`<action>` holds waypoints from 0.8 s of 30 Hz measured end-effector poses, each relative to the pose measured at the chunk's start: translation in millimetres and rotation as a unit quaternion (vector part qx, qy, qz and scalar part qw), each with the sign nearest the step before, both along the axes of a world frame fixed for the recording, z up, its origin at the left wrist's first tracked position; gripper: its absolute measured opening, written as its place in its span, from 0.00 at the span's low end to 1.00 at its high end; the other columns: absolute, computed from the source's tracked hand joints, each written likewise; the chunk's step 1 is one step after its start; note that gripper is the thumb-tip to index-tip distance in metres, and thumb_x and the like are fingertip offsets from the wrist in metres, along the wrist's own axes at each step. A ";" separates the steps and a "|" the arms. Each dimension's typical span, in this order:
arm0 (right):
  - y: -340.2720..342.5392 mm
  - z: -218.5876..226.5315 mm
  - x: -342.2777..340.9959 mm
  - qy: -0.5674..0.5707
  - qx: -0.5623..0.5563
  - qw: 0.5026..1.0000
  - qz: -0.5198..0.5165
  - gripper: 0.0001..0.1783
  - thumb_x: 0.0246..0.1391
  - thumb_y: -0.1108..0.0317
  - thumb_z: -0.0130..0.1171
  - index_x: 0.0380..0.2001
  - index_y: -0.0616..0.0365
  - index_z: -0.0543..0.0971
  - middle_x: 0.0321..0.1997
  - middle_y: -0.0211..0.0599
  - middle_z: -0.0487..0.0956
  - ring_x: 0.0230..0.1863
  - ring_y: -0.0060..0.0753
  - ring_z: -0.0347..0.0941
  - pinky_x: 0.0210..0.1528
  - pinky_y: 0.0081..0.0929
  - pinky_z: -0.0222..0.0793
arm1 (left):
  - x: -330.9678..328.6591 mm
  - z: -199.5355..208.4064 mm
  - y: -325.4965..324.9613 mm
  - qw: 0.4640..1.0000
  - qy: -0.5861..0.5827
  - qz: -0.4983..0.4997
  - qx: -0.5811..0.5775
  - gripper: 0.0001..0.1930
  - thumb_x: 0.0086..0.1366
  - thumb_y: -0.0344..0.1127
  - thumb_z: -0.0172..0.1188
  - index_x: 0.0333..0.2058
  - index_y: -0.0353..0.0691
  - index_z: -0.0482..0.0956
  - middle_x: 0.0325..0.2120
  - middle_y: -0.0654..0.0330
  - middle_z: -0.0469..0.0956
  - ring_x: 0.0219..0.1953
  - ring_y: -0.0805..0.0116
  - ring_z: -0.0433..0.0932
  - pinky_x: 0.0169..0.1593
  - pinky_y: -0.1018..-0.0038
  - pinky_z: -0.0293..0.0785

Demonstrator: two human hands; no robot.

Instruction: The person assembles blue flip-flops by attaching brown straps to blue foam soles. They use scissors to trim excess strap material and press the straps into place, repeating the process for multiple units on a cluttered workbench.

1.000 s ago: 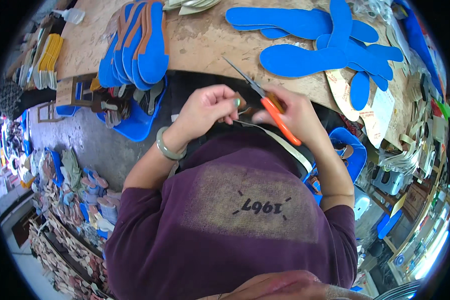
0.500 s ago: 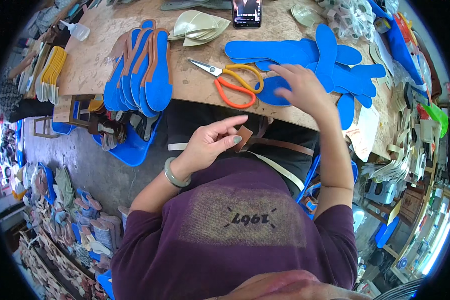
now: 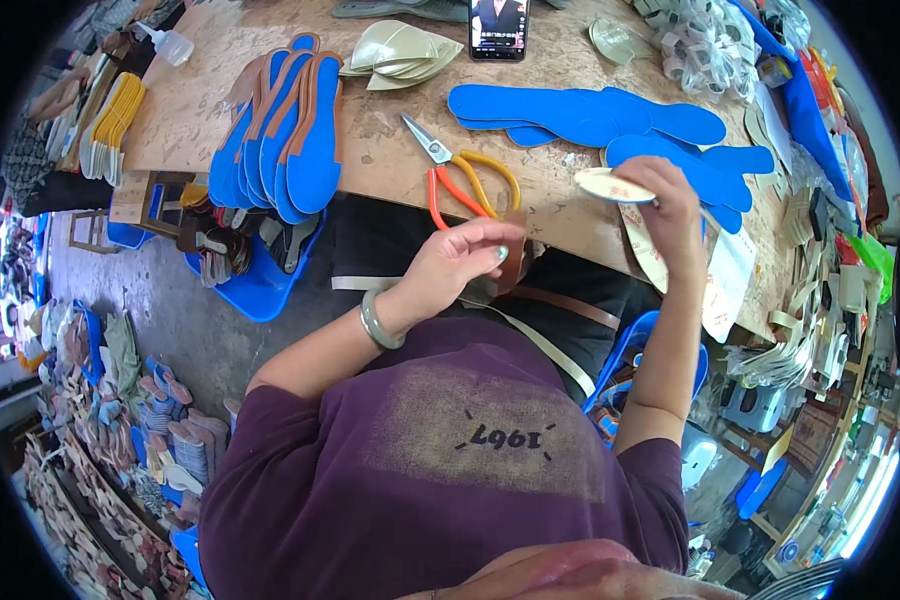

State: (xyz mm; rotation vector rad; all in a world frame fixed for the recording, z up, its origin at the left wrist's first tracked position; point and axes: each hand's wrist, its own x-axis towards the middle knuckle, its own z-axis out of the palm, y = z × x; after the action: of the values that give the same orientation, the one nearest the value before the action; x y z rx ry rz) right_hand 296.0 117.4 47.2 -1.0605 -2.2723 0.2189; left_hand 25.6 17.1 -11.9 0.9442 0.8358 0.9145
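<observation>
My left hand point(image 3: 460, 262) is at the near edge of the wooden table point(image 3: 390, 170), pinching a small brown leather piece point(image 3: 511, 258) over my lap. My right hand point(image 3: 670, 215) is raised over the table, holding a pale cream insole point(image 3: 610, 185) by its end. Orange-handled scissors point(image 3: 460, 170) lie flat on the table between my hands, held by neither. Just beyond my right hand lie blue sole pieces point(image 3: 610, 115) spread out flat.
A stack of blue insoles with brown trim point(image 3: 290, 130) hangs over the table's left edge. Pale curved pieces point(image 3: 395, 45), a phone point(image 3: 497, 25) and a small bottle point(image 3: 170, 45) lie farther back. Blue bins point(image 3: 260, 285) and piles of shoe parts point(image 3: 120, 400) cover the floor at left.
The scissors went from my right hand onto the table. My right hand then picked up a cream insole from the right side. The left hand stayed at the table edge with the brown piece.
</observation>
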 end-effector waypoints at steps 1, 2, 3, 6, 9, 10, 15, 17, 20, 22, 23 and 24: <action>1.8 6.4 2.8 0.012 -0.018 1.000 -0.002 0.16 0.36 0.81 0.59 0.32 0.53 0.81 0.35 0.32 0.80 0.39 0.38 0.74 0.41 0.31 0.65 | 1.7 -0.5 4.3 1.000 0.003 0.008 0.001 0.18 0.64 0.27 0.49 0.52 0.35 0.73 0.47 0.61 0.75 0.45 0.76 0.73 0.47 0.76 0.71; 2.6 18.0 4.6 -0.001 -0.012 1.000 0.010 0.15 0.37 0.81 0.59 0.32 0.54 0.81 0.35 0.33 0.80 0.39 0.38 0.75 0.42 0.31 0.66 | 2.0 2.4 9.0 1.000 0.003 0.009 -0.001 0.20 0.64 0.28 0.49 0.55 0.35 0.70 0.49 0.62 0.73 0.48 0.76 0.72 0.50 0.75 0.71; 1.6 33.5 5.1 -0.008 -0.021 0.999 0.048 0.14 0.38 0.80 0.59 0.32 0.54 0.81 0.35 0.33 0.80 0.40 0.38 0.75 0.42 0.31 0.66 | 2.8 2.8 12.5 1.000 0.006 0.014 0.017 0.19 0.64 0.27 0.49 0.55 0.35 0.70 0.50 0.62 0.73 0.48 0.76 0.72 0.50 0.75 0.71; -13.9 68.0 -1.4 0.031 -0.081 0.980 0.181 0.13 0.39 0.76 0.63 0.34 0.55 0.81 0.36 0.33 0.81 0.38 0.40 0.76 0.41 0.32 0.67 | 4.5 -2.7 23.7 0.999 -0.001 -0.002 0.050 0.20 0.68 0.34 0.48 0.56 0.32 0.68 0.53 0.59 0.71 0.50 0.74 0.71 0.53 0.74 0.70; -24.5 77.7 -35.2 0.067 -0.172 0.898 0.399 0.13 0.43 0.67 0.62 0.35 0.57 0.81 0.31 0.36 0.81 0.29 0.39 0.76 0.30 0.31 0.68 | 15.1 -0.8 30.3 0.986 -0.131 -0.068 -0.080 0.26 0.71 0.47 0.44 0.57 0.29 0.65 0.54 0.55 0.70 0.50 0.72 0.71 0.55 0.72 0.69; -24.9 73.1 -48.9 0.070 -0.185 0.863 0.465 0.14 0.45 0.67 0.63 0.38 0.56 0.81 0.31 0.35 0.81 0.29 0.38 0.76 0.29 0.32 0.68 | 22.1 0.2 32.1 0.977 -0.160 -0.094 -0.103 0.27 0.71 0.48 0.44 0.56 0.30 0.66 0.53 0.56 0.70 0.50 0.72 0.72 0.55 0.72 0.69; -41.6 49.1 -105.8 -0.009 -0.342 0.743 0.575 0.27 0.43 0.61 0.67 0.49 0.55 0.76 0.40 0.36 0.81 0.38 0.43 0.78 0.42 0.33 0.70 | 43.5 25.5 33.9 0.957 -0.173 -0.166 -0.161 0.25 0.70 0.50 0.44 0.52 0.33 0.70 0.47 0.56 0.73 0.47 0.69 0.74 0.55 0.69 0.69; -37.8 44.6 -111.5 0.002 -0.338 0.748 0.572 0.30 0.43 0.58 0.68 0.51 0.54 0.75 0.43 0.37 0.81 0.41 0.44 0.77 0.45 0.34 0.71 | 45.2 25.8 34.1 0.973 -0.184 -0.128 -0.060 0.24 0.69 0.48 0.46 0.51 0.32 0.70 0.45 0.56 0.74 0.46 0.69 0.74 0.55 0.70 0.69; -30.8 38.5 -110.0 0.069 -0.270 0.809 0.518 0.28 0.43 0.51 0.66 0.46 0.57 0.78 0.39 0.39 0.81 0.38 0.45 0.78 0.41 0.32 0.72 | 45.7 25.8 39.2 0.974 -0.196 -0.068 0.094 0.22 0.68 0.44 0.48 0.51 0.32 0.70 0.43 0.56 0.75 0.45 0.69 0.75 0.54 0.70 0.70; -34.4 35.6 -97.8 0.109 -0.255 0.823 0.495 0.27 0.42 0.48 0.66 0.39 0.58 0.79 0.35 0.37 0.82 0.34 0.43 0.78 0.35 0.31 0.70 | 41.0 31.1 52.7 0.964 -0.226 -0.088 -0.106 0.23 0.68 0.45 0.47 0.54 0.32 0.68 0.45 0.56 0.74 0.47 0.66 0.74 0.55 0.69 0.69; -36.8 34.4 -93.0 0.130 -0.247 0.830 0.483 0.27 0.41 0.47 0.66 0.36 0.59 0.80 0.32 0.37 0.82 0.32 0.43 0.78 0.32 0.30 0.69 | 39.1 36.8 57.3 0.945 -0.237 -0.097 -0.204 0.24 0.68 0.45 0.46 0.55 0.32 0.66 0.46 0.56 0.73 0.48 0.65 0.73 0.55 0.69 0.68; -41.6 32.9 -91.0 0.178 -0.227 0.839 0.462 0.29 0.42 0.39 0.62 0.27 0.58 0.81 0.25 0.35 0.81 0.25 0.39 0.76 0.27 0.29 0.65 | 38.8 43.8 55.9 0.948 -0.239 -0.072 -0.199 0.21 0.63 0.34 0.48 0.53 0.31 0.69 0.42 0.56 0.76 0.44 0.67 0.75 0.52 0.69 0.71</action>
State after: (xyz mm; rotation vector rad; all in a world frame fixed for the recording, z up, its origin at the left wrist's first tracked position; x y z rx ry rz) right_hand 205.0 75.8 80.1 0.0148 -2.2294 1.2800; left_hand 64.3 73.1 31.9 0.3962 0.4967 0.7644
